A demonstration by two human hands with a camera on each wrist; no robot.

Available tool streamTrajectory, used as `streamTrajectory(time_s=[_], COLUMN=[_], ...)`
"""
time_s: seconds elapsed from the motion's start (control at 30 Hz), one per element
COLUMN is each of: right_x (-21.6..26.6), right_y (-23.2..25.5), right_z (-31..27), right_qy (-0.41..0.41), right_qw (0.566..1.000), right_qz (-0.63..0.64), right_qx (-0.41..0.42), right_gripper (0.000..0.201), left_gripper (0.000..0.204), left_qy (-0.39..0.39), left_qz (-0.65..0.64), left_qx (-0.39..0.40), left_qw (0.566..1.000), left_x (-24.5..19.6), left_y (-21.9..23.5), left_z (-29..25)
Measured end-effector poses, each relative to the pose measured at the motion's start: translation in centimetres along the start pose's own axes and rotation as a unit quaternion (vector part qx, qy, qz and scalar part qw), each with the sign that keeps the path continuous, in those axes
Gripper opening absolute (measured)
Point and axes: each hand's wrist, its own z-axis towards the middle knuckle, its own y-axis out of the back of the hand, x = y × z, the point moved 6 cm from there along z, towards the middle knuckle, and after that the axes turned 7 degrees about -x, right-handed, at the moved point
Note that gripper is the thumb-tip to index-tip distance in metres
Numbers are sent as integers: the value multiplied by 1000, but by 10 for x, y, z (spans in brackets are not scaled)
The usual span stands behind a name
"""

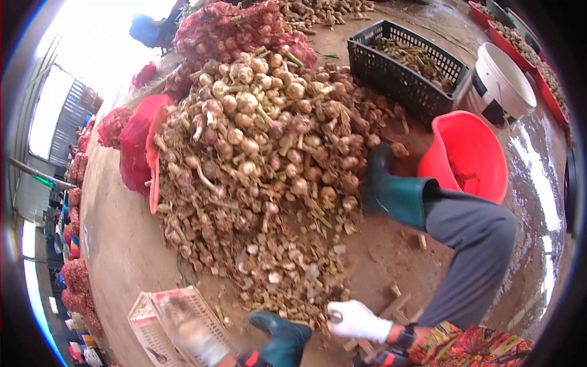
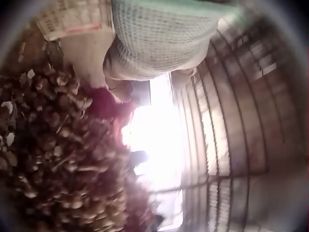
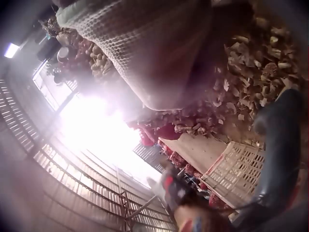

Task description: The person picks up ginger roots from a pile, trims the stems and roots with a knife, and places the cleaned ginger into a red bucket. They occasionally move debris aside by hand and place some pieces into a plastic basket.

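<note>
My left hand (image 1: 194,333), in a pale knit glove, is motion-blurred over the white slatted crate (image 1: 143,324) at the lower left. Its glove (image 2: 159,41) fills the top of the left wrist view; I cannot tell what it holds. My right hand (image 1: 359,321), in a white glove, has its fingers curled round a small dark grey thing (image 1: 335,316), close to the near edge of the scraps. From the right wrist view, the glove (image 3: 140,53) hides that thing. Ahead lies a large heap of garlic bulbs (image 1: 244,140) with stems, and loose peel and trimmings (image 1: 287,269) nearer me.
Green rubber boots (image 1: 394,192) stand beside the heap. To the right are a red bucket (image 1: 471,159), a white bucket (image 1: 504,79) and a black crate (image 1: 406,73) holding stems. Red mesh sacks (image 1: 229,33) of garlic sit behind. A wooden piece (image 1: 397,304) lies by my right hand.
</note>
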Motion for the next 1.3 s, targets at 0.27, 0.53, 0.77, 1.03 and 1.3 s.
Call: streamTrajectory(time_s=[0.27, 0.53, 0.77, 1.03, 1.3], right_x=[-15, -23, -31, -42, -45], right_y=[40, 34, 43, 48, 53], right_z=[26, 41, 27, 9, 10], right_qy=[-97, -162, -136, -165, -146], right_qw=[978, 970, 976, 971, 970], right_qz=[114, 146, 111, 136, 153], right_qx=[-143, -103, -130, -107, -123], right_gripper=[19, 20, 23, 27, 25], left_gripper=[57, 62, 66, 36, 79], left_qy=[-195, -203, 201, 278, -77], left_qz=[443, 473, 93, 218, 770], left_qx=[194, 163, 168, 70, 329], left_qw=[853, 842, 960, 933, 541], left_x=[186, 220, 211, 241, 222], left_y=[-321, -305, -222, -112, -119], left_z=[93, 69, -64, -151, -173])
